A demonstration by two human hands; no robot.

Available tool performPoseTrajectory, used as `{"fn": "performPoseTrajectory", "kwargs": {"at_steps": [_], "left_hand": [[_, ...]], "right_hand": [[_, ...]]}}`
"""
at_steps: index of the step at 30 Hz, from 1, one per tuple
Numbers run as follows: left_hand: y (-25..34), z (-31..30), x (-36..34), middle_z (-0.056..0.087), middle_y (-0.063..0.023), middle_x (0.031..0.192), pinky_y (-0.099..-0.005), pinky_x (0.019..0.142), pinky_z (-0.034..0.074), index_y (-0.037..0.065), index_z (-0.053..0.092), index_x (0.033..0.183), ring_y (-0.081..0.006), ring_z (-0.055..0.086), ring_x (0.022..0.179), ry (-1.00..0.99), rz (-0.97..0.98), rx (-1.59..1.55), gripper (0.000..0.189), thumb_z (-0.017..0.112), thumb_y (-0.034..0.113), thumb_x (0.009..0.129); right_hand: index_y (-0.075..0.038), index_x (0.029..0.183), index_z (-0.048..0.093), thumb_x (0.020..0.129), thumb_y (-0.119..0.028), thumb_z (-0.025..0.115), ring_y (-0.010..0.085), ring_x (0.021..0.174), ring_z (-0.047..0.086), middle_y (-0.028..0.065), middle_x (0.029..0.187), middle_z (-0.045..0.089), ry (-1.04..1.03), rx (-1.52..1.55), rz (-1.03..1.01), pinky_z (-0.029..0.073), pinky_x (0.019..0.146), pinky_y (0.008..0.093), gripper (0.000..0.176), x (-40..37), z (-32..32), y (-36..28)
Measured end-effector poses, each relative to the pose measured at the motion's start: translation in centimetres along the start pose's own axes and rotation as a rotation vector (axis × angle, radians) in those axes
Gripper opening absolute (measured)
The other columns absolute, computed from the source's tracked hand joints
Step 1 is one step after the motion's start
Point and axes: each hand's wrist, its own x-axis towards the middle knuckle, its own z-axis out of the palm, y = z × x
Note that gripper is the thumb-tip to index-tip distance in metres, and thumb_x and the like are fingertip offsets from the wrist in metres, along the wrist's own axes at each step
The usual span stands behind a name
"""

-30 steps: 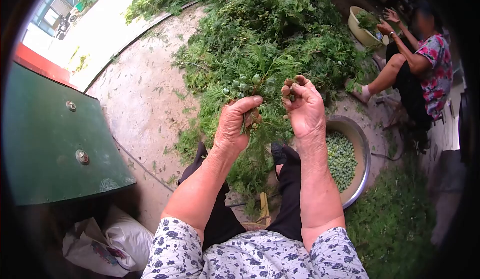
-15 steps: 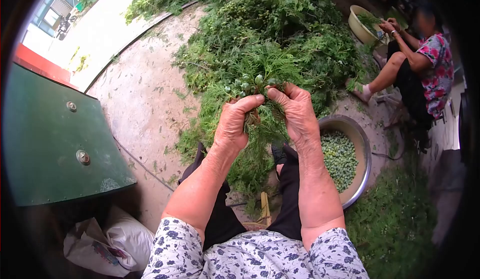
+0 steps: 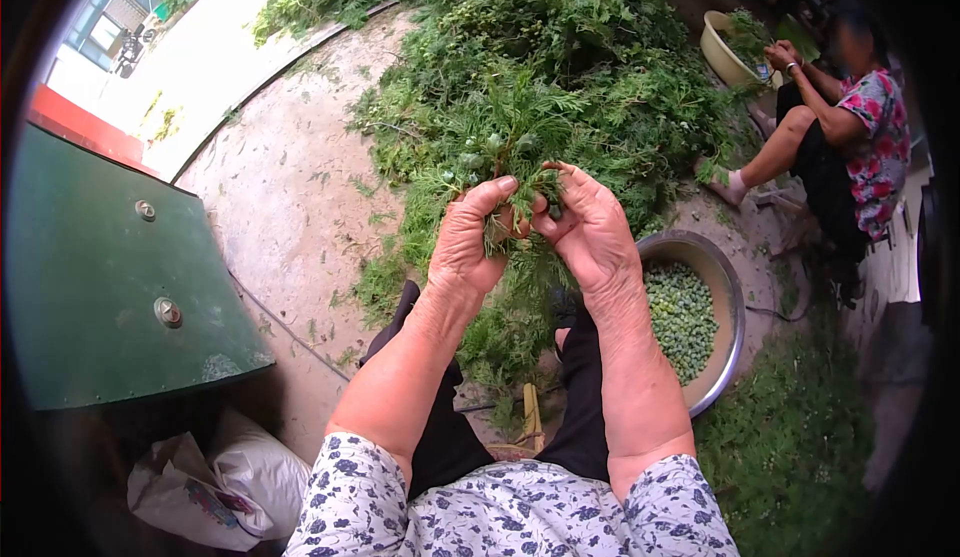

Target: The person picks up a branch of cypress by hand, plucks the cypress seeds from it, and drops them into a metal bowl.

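Note:
My left hand (image 3: pixel 474 237) is closed around a leafy conifer sprig (image 3: pixel 520 122) with pale blue-green cones (image 3: pixel 494 144) on it, held up over my lap. Close beside it, my right hand (image 3: pixel 597 232) is turned palm inward, its fingers curled at the sprig's right side. A dark green cone (image 3: pixel 556 211) shows between its thumb and fingers. Below my right forearm stands a wide metal-rimmed basin (image 3: pixel 735 332) holding many small green cones (image 3: pixel 680 317).
A large heap of cut conifer branches (image 3: pixel 560 37) lies ahead. More greenery (image 3: pixel 780 437) covers the floor at right. Another person (image 3: pixel 850 127) sits at far right by a cream basin (image 3: pixel 722 57). A green metal panel (image 3: pixel 120 277) and white sacks (image 3: pixel 255 477) are at left.
My right hand has rolled palm inward and drawn slightly down, with a cone now showing in its fingers. The sprig has tilted in my left hand. The other person's hands have shifted slightly.

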Motion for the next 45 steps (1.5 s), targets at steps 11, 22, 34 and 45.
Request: {"fn": "performPoseTrajectory", "kwargs": {"at_steps": [11,22,34,45], "left_hand": [[-0.2,-0.8,0.5,0.060,-0.0019,0.073,-0.0332,0.071,0.042,0.013,0.059,0.083,-0.0168,0.057,0.073,-0.075,0.050,-0.055,0.024,0.074,0.024,0.068],[0.3,-0.8,1.1,0.058,-0.0034,0.066,-0.0343,0.064,0.046,0.008,0.059,0.084,-0.0174,0.057,0.062,-0.026,-0.030,-0.070,0.019,0.070,0.019,0.072],[0.8,-0.1,0.6,0.041,0.0045,0.052,-0.0267,0.057,0.036,0.016,0.053,0.069,-0.0095,0.036,0.048,-0.094,0.030,-0.040,0.017,0.068,0.020,0.075],[0.8,0.2,0.0,0.048,0.0037,0.058,-0.0294,0.056,0.041,0.010,0.057,0.072,-0.0092,0.043,0.050,-0.079,0.070,0.228,0.013,0.069,0.014,0.073]], "right_hand": [[-0.001,0.100,0.054,0.086,-0.007,0.057,0.0085,0.065,0.054,0.0050,0.083,0.060,-0.067,-0.373,-0.091,0.043,0.056,0.0210,0.016,-0.5,1.7,0.9],[0.000,0.100,0.054,0.089,-0.009,0.051,0.0149,0.069,0.056,0.0084,0.089,0.061,-0.100,0.046,0.074,0.043,0.058,0.0257,0.014,0.1,1.0,0.6],[0.001,0.107,0.054,0.084,-0.004,0.057,0.0155,0.073,0.056,0.0066,0.088,0.059,0.022,0.096,-0.073,0.043,0.057,0.0258,0.024,0.5,0.4,-0.4],[-0.006,0.095,0.063,0.077,-0.013,0.070,0.0020,0.069,0.051,-0.0043,0.080,0.059,0.141,-0.431,-0.355,0.039,0.050,0.0178,0.020,0.5,1.6,-0.1]]}}
